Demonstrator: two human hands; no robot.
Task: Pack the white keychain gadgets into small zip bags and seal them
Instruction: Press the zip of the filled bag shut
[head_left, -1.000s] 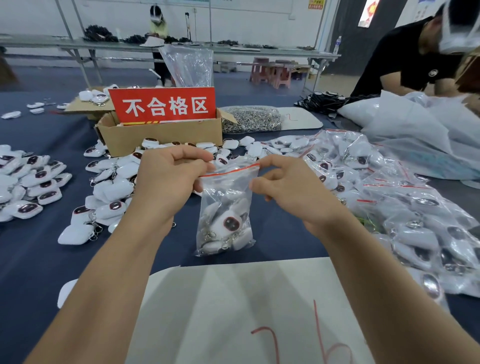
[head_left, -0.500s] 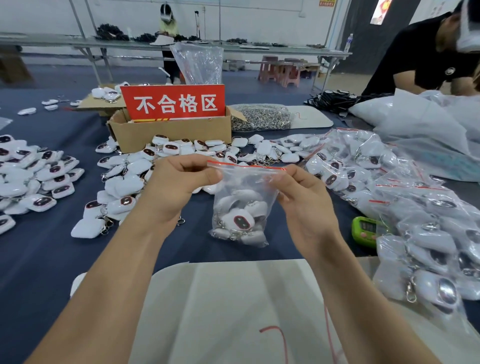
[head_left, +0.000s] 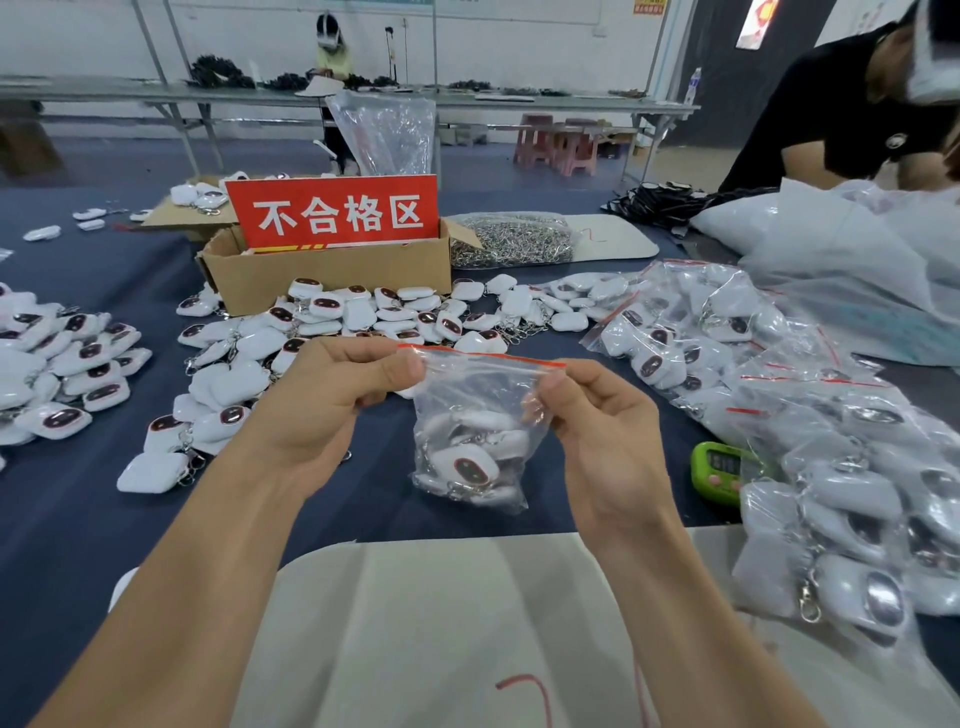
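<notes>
Left hand (head_left: 322, 400), right hand (head_left: 602, 431): fingers curled, pinching zip bag (head_left: 478, 395) top edge.

Red sign (head_left: 335, 215) in cardboard box (head_left: 332, 278) reads "不合格区".

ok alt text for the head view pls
The left hand and right hand pinch the red-striped top of a zip bag holding white keychain gadgets, above a dark blue table. Loose gadgets and a cardboard box lie behind; filled bags pile at right.
</notes>
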